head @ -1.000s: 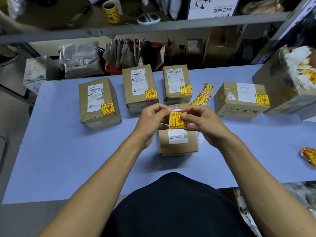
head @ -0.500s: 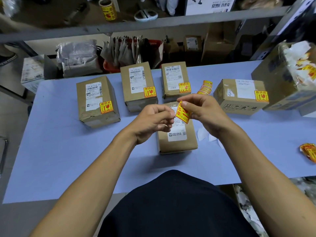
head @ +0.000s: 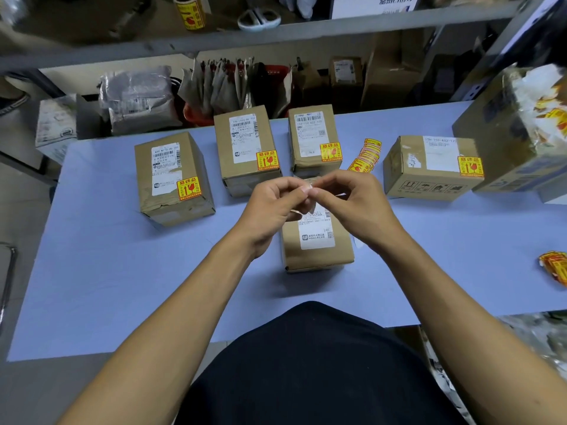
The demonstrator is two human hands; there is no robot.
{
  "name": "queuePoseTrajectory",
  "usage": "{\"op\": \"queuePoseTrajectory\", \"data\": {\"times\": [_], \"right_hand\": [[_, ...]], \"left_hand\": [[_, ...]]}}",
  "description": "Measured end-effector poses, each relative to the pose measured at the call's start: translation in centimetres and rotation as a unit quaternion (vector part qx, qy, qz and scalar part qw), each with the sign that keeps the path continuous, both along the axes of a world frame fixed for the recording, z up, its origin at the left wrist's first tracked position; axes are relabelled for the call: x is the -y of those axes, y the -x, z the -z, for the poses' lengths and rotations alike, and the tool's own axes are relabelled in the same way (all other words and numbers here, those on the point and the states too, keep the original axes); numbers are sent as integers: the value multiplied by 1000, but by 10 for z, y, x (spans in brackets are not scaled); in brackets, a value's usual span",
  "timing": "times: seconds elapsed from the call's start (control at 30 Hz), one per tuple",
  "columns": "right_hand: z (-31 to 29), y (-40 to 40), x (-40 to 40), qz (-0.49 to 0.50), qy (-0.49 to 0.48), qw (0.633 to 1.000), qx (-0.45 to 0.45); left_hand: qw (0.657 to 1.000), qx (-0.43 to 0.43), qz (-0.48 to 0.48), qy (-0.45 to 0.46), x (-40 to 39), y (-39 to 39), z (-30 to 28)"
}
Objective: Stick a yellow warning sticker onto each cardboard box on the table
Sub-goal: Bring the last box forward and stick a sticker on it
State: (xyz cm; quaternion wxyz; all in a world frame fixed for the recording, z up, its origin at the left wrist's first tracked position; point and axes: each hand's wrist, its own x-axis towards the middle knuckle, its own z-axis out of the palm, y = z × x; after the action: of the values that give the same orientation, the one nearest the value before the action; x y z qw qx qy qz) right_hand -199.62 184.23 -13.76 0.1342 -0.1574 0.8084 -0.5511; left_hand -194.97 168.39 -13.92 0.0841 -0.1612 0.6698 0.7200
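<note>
Cardboard box (head: 317,240) under both hands (head: 310,200), fingers pinched, sticker possibly hidden.

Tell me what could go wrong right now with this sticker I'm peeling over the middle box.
1. Both hands, left hand and right hand, pinch together over the near box; the sticker is hidden between the fingers, so it may curl and stick to itself or to skin.
2. The white shipping label fills much of the box's visible top, so the sticker could land over its barcode.
3. Loose stickers lie just beyond the hands and could be brushed.
</note>
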Motion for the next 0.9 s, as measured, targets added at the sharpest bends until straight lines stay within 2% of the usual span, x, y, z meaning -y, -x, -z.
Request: {"op": "queuePoseTrajectory", "data": {"times": [0.2,0.43,0.63,0.9], "right_hand": [[1,2,-3,9,36,998,60],[4,9,-3,133,104,967,192],[11,15,-6,179,90,960,197],[14,13,-4,111,57,973,195]], "left_hand": [[999,-9,7,40,-2,1,5],[993,78,-85,-7,6,0,16],[980,155,-114,44,34,-10,44],[940,274,-158,125,68,-45,108]]}}
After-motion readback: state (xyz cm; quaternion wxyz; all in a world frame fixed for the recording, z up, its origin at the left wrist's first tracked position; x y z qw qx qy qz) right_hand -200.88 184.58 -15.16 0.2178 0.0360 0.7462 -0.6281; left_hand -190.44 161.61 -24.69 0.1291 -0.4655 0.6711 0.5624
